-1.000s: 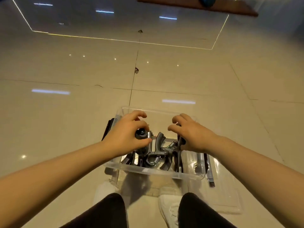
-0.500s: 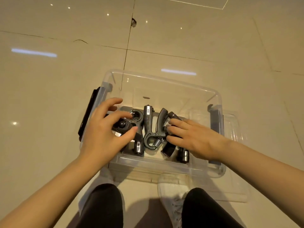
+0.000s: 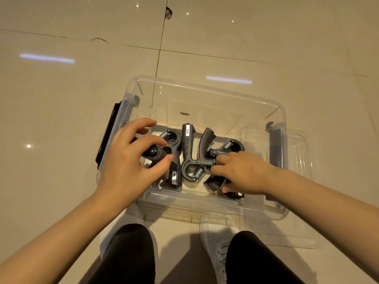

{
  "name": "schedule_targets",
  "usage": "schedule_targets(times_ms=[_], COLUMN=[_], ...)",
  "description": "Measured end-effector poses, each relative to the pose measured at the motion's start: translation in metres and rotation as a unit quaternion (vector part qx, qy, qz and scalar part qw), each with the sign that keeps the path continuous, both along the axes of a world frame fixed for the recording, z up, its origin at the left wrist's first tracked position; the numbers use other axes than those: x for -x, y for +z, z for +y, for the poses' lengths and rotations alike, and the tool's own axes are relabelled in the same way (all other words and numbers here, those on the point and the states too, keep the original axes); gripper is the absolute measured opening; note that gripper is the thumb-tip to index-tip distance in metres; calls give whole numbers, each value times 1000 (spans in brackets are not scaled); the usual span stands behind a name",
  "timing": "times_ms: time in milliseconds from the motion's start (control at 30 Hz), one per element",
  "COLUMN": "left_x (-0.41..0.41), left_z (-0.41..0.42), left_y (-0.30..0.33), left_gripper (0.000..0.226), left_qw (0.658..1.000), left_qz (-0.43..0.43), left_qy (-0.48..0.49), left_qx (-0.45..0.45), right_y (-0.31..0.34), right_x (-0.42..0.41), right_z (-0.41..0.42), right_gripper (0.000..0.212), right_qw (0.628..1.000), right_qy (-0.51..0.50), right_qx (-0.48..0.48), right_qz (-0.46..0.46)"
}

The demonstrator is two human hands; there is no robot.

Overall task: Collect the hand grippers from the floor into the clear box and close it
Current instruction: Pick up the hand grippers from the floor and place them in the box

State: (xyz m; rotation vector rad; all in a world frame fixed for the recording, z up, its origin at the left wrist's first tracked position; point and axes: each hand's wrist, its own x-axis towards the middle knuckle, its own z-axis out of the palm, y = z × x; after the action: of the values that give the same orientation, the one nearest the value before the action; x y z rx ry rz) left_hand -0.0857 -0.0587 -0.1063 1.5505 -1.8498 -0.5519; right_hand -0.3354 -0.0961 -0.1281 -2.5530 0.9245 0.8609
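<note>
while uncovered, three hand grippers (image 3: 192, 156) inside

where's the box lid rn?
Head view: the lid lies flat on the floor, right of and partly under the clear box.

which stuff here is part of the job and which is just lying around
Part of the job:
- hand grippers, in the box
- clear box
- clear lid, on the floor beside and under the box
- left hand, right hand

Just there:
- tiled floor
- white shoes
</note>
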Motion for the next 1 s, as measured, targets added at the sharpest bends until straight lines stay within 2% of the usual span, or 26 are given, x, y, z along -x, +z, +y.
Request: schedule_targets(times_ms=[133,233,567,633,700,733,767,833,900,1000], left_x=[0,0,-2,-2,-2,0,2,10,20,30], left_z=[0,1,0,1,2,3,4,7,10,11], left_y=[0,0,1,2,4,5,6,9,12,10], left_gripper=[28,29,34,33,33,33,33,31,29,30], left_qw=[1000,1000,1000,1000,1000,999,997,991,984,969], left_qz=[-5,-15,-28,-18,-13,-18,-26,-26,0,18], left_qy=[1,3,-5,0,6,6,3,-6,-23,-85], left_qx=[-1,0,-10,0,25,48,75,130,174,231], right_y=[-8,-10,-6,-6,-2,3,10,29,49,65], right_x=[-8,-11,-14,-15,-11,-9,-10,-16,-25,-38], right_z=[4,2,1,1,-1,-2,-1,1,2,4], right_gripper=[42,33,33,35,32,30,29,26,22,26], right_qw=[999,997,992,997,997,980,943,816,709,583], right_qy=[35,61,105,70,-51,-143,-244,-407,-495,-592], right_qx=[-12,21,32,15,-17,-51,-102,-233,-307,-363], right_qz=[32,31,53,37,-55,-125,-201,-337,-397,-422])
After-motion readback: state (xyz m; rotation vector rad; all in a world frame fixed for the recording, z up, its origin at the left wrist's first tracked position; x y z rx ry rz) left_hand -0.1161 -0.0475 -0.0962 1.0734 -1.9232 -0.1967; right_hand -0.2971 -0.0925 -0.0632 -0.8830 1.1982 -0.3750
